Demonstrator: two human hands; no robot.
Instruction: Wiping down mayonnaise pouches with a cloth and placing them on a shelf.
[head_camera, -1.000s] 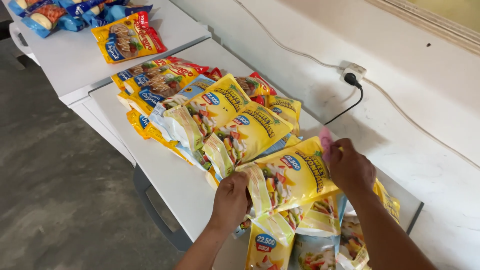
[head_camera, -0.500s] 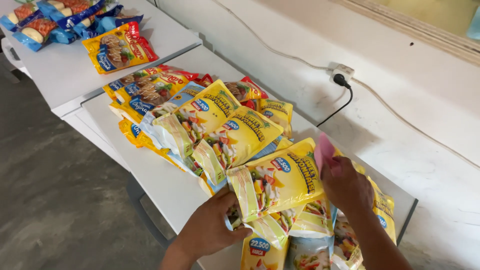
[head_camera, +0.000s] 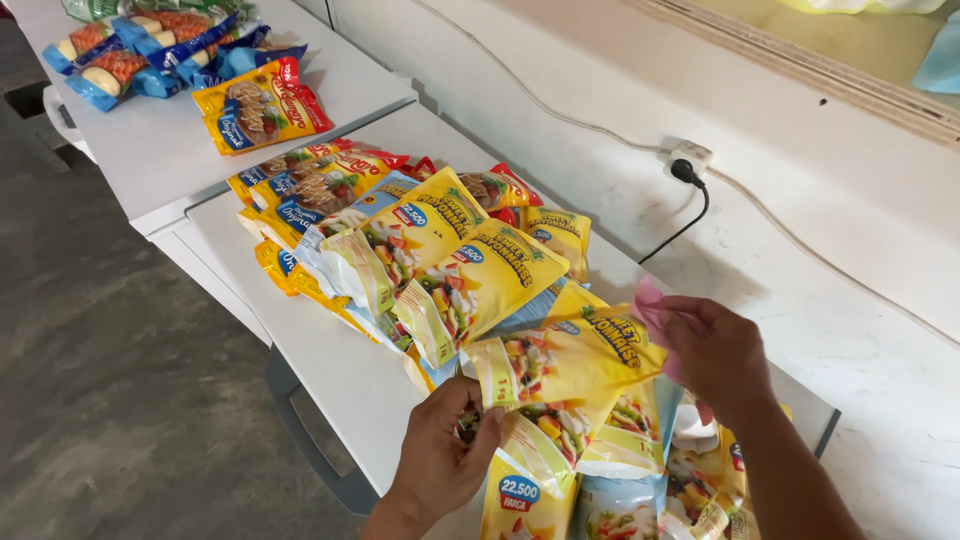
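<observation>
- Two hands on one yellow pouch (head_camera: 565, 352), held level just above the pile w/ its printed face up, prob. so the front can be checked.
- Left hand (head_camera: 440, 455) pinches the pouch's near bottom corner, fingers curled shut on the edge; grip at the end keeps the face uncovered.
- Right hand (head_camera: 715, 350) closed on the far top end, w/ a pink cloth (head_camera: 650, 310) bunched btwn fingers and pouch, looks like a wiping hold.
- More yellow pouches (head_camera: 450, 270) lie overlapped in a row along the white counter (head_camera: 330, 370), each front partly showing.
- Blue packs (head_camera: 150, 50) sit well apart at the far end.
- Black plug (head_camera: 685, 172) in wall socket behind the row.
</observation>
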